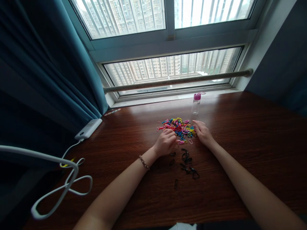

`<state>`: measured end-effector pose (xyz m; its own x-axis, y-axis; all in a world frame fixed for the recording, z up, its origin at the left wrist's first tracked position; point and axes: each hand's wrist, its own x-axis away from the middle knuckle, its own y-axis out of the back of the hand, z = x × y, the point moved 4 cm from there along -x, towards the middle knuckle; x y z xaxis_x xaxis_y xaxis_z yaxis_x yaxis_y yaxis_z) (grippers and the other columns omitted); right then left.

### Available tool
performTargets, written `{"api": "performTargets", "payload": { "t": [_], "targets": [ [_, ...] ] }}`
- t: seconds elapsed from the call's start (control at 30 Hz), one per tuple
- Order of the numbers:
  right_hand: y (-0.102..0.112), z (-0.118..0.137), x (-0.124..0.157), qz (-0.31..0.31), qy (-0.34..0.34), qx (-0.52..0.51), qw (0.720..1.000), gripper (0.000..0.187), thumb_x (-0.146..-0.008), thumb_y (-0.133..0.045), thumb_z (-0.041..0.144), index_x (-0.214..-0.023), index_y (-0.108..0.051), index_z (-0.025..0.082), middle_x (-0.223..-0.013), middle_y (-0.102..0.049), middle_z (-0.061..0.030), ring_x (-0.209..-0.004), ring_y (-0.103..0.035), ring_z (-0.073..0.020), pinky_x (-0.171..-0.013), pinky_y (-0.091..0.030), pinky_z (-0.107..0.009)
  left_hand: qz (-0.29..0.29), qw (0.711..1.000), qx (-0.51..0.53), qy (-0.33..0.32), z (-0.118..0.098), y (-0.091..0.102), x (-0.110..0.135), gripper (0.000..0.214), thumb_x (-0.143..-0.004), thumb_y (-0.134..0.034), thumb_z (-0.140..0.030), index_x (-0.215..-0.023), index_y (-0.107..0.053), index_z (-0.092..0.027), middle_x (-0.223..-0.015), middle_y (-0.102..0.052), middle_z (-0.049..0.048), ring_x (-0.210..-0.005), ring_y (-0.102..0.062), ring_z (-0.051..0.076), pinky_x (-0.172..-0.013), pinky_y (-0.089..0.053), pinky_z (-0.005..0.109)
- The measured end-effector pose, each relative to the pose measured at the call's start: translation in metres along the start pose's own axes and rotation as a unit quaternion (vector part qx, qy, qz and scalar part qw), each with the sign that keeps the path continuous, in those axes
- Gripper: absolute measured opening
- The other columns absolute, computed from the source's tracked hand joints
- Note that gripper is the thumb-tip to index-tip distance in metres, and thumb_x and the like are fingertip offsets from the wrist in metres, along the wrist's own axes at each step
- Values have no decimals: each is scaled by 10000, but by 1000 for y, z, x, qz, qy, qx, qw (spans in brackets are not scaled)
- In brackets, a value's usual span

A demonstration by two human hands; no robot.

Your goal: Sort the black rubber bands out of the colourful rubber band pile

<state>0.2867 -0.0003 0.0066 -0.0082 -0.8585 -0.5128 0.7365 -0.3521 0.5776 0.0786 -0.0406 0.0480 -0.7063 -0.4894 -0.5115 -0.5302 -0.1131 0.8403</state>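
Note:
A heap of small coloured hair elastics (176, 125) in pink, red, blue and yellow lies on the wooden table. My left hand (166, 141) is at the heap's near left edge, its fingers curled down and closed; whatever they may hold is hidden. My right hand (202, 131) rests at the right edge of the heap with its fingers stretched out. Between my forearms, nearer to me, lies a loose group of black hair elastics (186, 157). A single pink elastic (190, 141) lies just apart from the heap.
Behind the heap stands a clear bottle (195, 107) with a pink lid. On the left are a white power strip (88, 129) and its looping white cable (74, 171), beside a blue curtain (79, 73). A window with a rail (177, 81) borders the table's (251, 127) far edge.

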Motion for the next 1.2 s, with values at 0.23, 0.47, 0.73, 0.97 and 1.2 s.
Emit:
{"api": "performTargets", "payload": {
  "t": [0.23, 0.47, 0.73, 0.97, 1.2],
  "targets": [
    [-17, -10, -1, 77, -21, 107, 991, 404, -851, -359, 519, -1130, -569, 315, -1236, -533, -25, -1195, -401, -270, -960, -325, -515, 81, 982, 35, -167, -43, -11, -4, 237, -853, -359, -315, -708, -498, -189, -746, -569, 70, -816, -508, 189, -825, -381, 352],
    [-14, -7, -4, 90, -2, 74, 993, 358, -881, -329, 454, -1117, -573, 340, -1223, -543, 16, -1153, -440, -253, -957, -325, -521, -90, 976, 17, 200, 45, 16, 15, 387, -864, -346, -376, -553, -459, -174, -519, -431, 1, -520, -399, 112, -546, -350, 245],
    [11, 4, -1, -95, -39, -89, 991, 402, -871, -364, 419, -937, -667, 163, -1051, -623, -97, -995, -552, -212, -904, -404, -383, 42, 978, 68, 193, 73, 9, 23, 161, -720, -517, -269, -644, -604, -157, -479, -450, -38, -459, -379, 75, -475, -303, 192],
    [14, 11, 8, -153, -123, -181, 964, 394, -848, -414, 440, -804, -683, 156, -901, -661, -86, -868, -602, -213, -816, -456, -367, 67, 978, 38, 192, 66, 5, 21, 133, -696, -533, -202, -801, -613, -211, -550, -525, -36, -505, -456, 95, -523, -350, 197],
    [2, 20, 14, -91, -233, -394, 885, 291, -723, -602, 432, -648, -683, 162, -660, -670, -52, -611, -619, -167, -662, -508, -321, 84, 979, 21, 186, 67, 4, 20, 98, -716, -531, -197, -757, -617, -218, -557, -540, -29, -512, -469, 100, -531, -346, 202]
  ]
}}
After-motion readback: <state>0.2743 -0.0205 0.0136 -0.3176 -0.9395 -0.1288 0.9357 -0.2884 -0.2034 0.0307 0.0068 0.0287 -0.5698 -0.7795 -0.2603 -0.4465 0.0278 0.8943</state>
